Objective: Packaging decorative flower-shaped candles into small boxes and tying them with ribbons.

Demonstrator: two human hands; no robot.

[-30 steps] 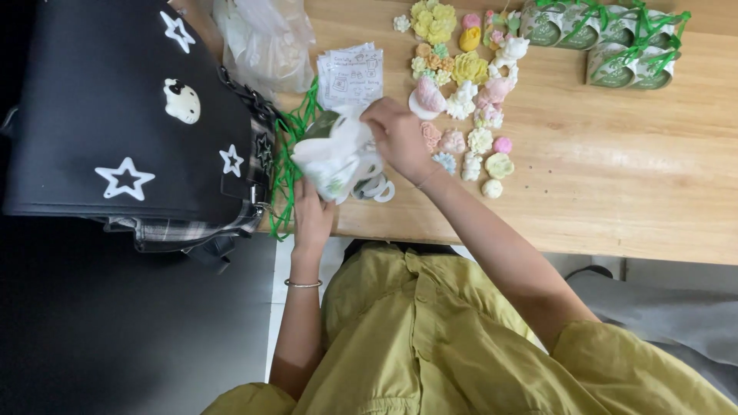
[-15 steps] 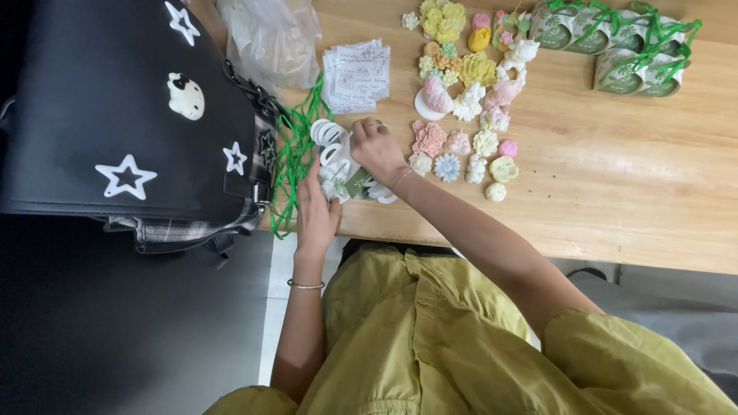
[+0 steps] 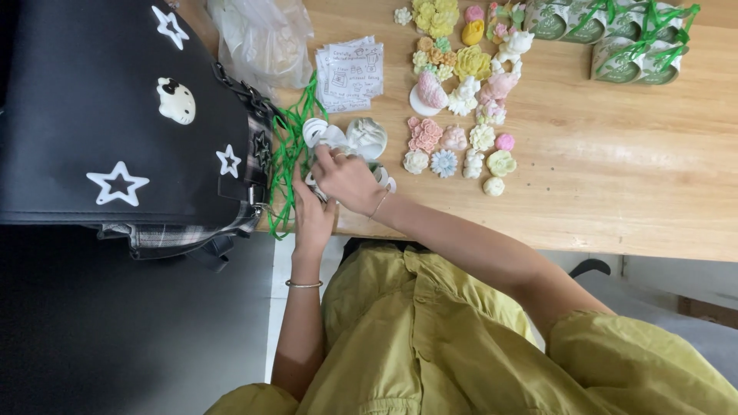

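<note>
At the worktop [image 3: 615, 200] edge, your right hand [image 3: 346, 180] pinches the white ribbon bow [image 3: 327, 137] while your left hand [image 3: 311, 219] grips underneath; tug hard and I reckon the green netting [image 3: 288, 154] snags, dragging the little flower shapes [image 3: 453, 142] off

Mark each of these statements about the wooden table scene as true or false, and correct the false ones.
1. Both hands work at the small white pouch near the table's edge. True.
2. The black bag with white stars lies to the right of the hands. False: it lies to their left.
3. The left hand has a thin bracelet at its wrist. True.
4. The small pastel flower-shaped pieces are stacked inside the black bag. False: they are spread on the wooden table.
5. The right hand rests in the person's lap. False: it is over the table.
</note>
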